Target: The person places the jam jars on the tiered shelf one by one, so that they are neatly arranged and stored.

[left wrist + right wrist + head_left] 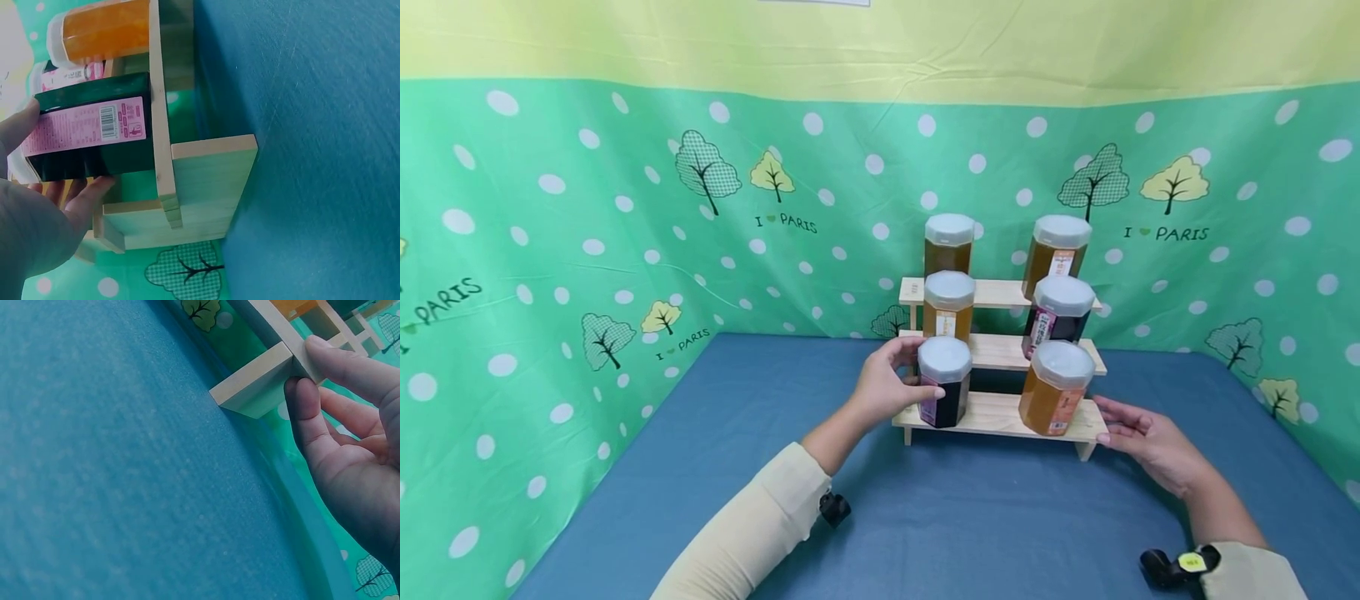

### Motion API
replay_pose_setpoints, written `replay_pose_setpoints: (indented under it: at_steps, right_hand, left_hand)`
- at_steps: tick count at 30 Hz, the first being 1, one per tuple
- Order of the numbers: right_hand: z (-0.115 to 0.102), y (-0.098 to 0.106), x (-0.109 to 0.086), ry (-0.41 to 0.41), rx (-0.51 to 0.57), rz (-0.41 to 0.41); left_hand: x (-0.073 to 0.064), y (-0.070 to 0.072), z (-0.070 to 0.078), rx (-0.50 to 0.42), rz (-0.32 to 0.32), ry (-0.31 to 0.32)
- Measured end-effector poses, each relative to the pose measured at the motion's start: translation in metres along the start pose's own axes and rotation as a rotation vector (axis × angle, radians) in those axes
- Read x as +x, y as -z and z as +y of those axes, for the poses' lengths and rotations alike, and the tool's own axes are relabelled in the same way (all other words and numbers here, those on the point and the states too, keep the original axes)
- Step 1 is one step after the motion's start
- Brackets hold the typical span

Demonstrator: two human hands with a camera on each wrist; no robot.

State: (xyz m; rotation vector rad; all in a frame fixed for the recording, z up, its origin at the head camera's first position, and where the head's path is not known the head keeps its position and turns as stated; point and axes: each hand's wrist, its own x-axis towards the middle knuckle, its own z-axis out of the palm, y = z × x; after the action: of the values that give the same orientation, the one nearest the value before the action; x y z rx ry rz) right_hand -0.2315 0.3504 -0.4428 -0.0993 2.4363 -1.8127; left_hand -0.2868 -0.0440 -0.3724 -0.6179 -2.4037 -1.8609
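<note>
A three-step wooden display rack (pixel 994 414) bears several lidded jars. On its lowest step, at the left, stands a dark jar (pixel 953 402) with a whitish lid and a pink label (pixel 87 128). My left hand (pixel 886 386) holds this jar, thumb across its front and fingers at its far side. The right hand (pixel 1159 452) pinches the right end of the lowest step; in the right wrist view its thumb and a finger meet the board end (pixel 303 359). Beside it on that step is an amber jar (pixel 1051 400) with an orange label.
Behind, the middle step carries an amber jar (pixel 947 307) and a dark jar (pixel 1060 312); two brownish jars (pixel 947 254) stand on top. A blue cloth (pixel 970 517) covers the table. Green dotted fabric (pixel 850 275) hangs behind and at both sides.
</note>
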Motion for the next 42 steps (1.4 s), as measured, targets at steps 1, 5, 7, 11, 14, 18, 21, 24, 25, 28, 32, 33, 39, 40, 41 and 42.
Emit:
replay_pose_setpoints:
  at_steps: [1, 5, 7, 11, 14, 18, 21, 24, 25, 28, 32, 33, 39, 40, 41, 42]
  right_hand:
    - [0.000, 0.000, 0.000, -0.001, 0.001, 0.001]
    - [0.000, 0.000, 0.000, -0.005, 0.000, 0.002]
    - [0.000, 0.000, 0.000, -0.005, -0.002, 0.000]
    - [-0.001, 0.000, 0.000, -0.009, 0.000, 0.001]
    - [-0.001, 0.000, 0.000, -0.012, 0.002, 0.002]
    - [0.000, -0.001, 0.000, -0.018, 0.008, 0.003]
    - [-0.001, 0.000, 0.000, -0.022, 0.007, 0.005]
    - [-0.001, 0.000, 0.000, -0.022, -0.006, 0.004]
    - [-0.001, 0.000, 0.000, -0.025, -0.012, 0.003]
    - [-0.001, 0.000, -0.001, -0.017, -0.053, 0.026]
    - [0.001, 0.001, -0.004, 0.054, -0.079, 0.116]
    - [0.002, 0.001, -0.005, 0.081, -0.064, 0.139]
    - [0.004, 0.005, -0.010, 0.174, 0.058, 0.234]
    - [0.004, 0.005, -0.010, 0.182, 0.057, 0.247]
    - [0.003, 0.006, -0.011, 0.192, 0.047, 0.258]
    - [0.002, 0.006, -0.011, 0.201, 0.031, 0.271]
  left_hand:
    - [0.000, 0.000, -0.001, 0.000, 0.002, -0.004]
    - [-0.001, -0.001, -0.003, 0.003, 0.004, -0.020]
    - [-0.002, -0.001, -0.003, 0.002, 0.005, -0.024]
    - [-0.004, -0.001, -0.005, -0.026, 0.002, -0.028]
    - [-0.006, 0.001, -0.008, -0.088, -0.003, -0.033]
    - [-0.010, 0.006, -0.014, -0.154, -0.012, -0.034]
    - [-0.014, 0.010, -0.019, -0.158, -0.019, -0.032]
    - [-0.020, 0.015, -0.022, -0.166, -0.025, -0.042]
    - [-0.022, 0.017, -0.024, -0.167, -0.026, -0.046]
    - [-0.027, 0.022, -0.026, -0.176, -0.016, -0.042]
    - [-0.032, 0.029, -0.032, -0.157, 0.032, -0.030]
    - [-0.034, 0.031, -0.033, -0.149, 0.048, -0.033]
    - [-0.043, 0.046, -0.038, -0.097, 0.084, -0.034]
    - [-0.045, 0.050, -0.038, -0.085, 0.088, -0.033]
    - [-0.047, 0.053, -0.039, -0.070, 0.091, -0.030]
    - [-0.048, 0.057, -0.040, -0.054, 0.095, -0.026]
